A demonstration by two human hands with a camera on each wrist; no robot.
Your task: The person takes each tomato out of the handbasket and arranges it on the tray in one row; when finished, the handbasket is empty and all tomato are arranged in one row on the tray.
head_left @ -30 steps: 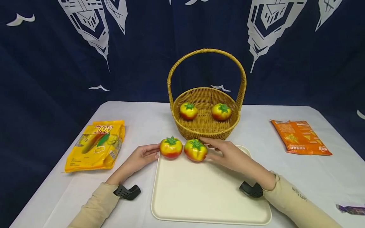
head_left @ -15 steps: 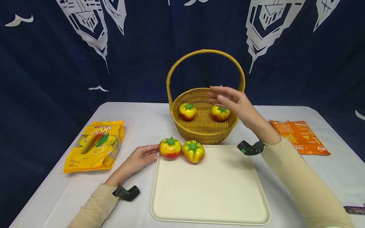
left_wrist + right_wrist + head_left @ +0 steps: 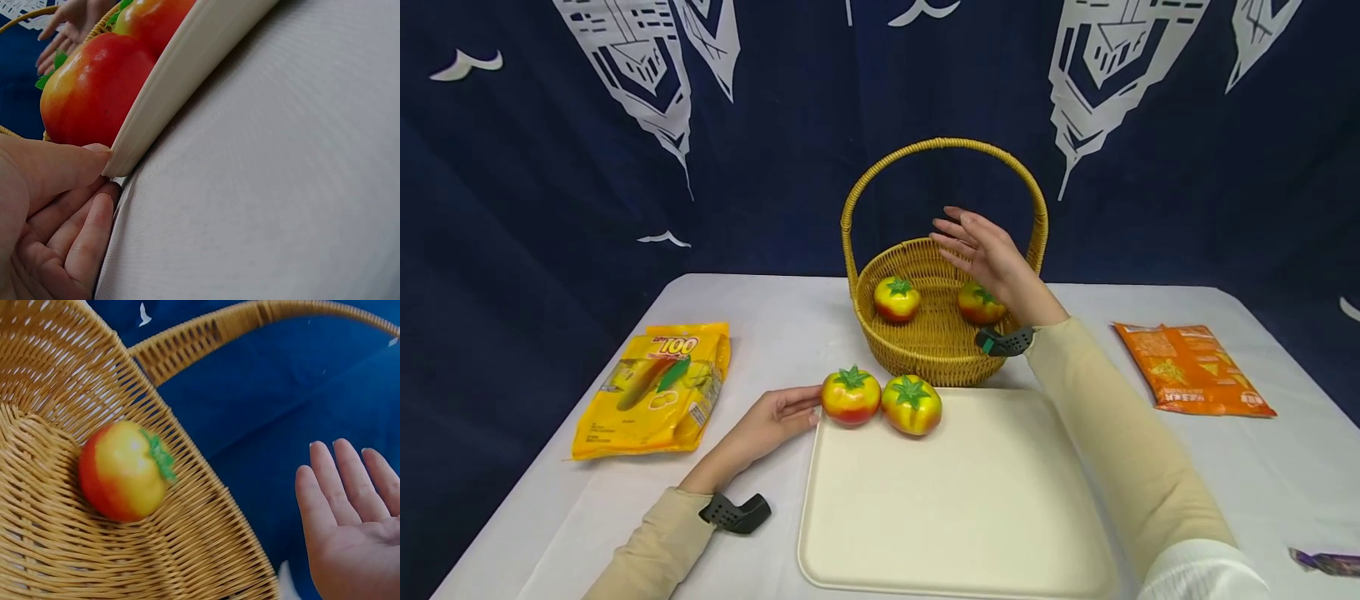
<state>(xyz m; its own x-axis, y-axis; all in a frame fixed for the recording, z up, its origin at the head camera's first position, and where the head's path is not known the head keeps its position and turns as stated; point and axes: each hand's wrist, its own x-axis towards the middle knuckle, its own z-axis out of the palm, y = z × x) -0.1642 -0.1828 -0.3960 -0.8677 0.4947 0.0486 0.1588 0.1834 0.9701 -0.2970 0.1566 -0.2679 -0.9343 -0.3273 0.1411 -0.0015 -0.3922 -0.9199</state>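
A red-and-yellow tomato point(image 3: 851, 397) with a green star-shaped top sits at the cream tray's point(image 3: 955, 500) far left corner. Right beside it is a second tomato point(image 3: 912, 406). My left hand point(image 3: 778, 423) lies at that corner, its thumb touching the tray rim in the left wrist view and its fingers loosely bent. Two more tomatoes, a left one point(image 3: 897, 299) and a right one point(image 3: 980, 304), lie apart in the wicker basket point(image 3: 936, 364). Above the basket's right side, my right hand point(image 3: 988, 254) is raised with fingers extended, holding nothing; it partly covers the right tomato.
The basket's tall handle point(image 3: 942, 143) arches over it, behind the tray. On the left lies a yellow snack bag point(image 3: 655, 392). An orange snack bag point(image 3: 1193, 368) is on the right, with a small purple wrapper point(image 3: 1326, 562) near the right edge. A dark blue curtain hangs behind.
My right hand has left the second tomato on the tray and risen over the basket, turning its palm leftward. My left hand has stayed at the tray corner.
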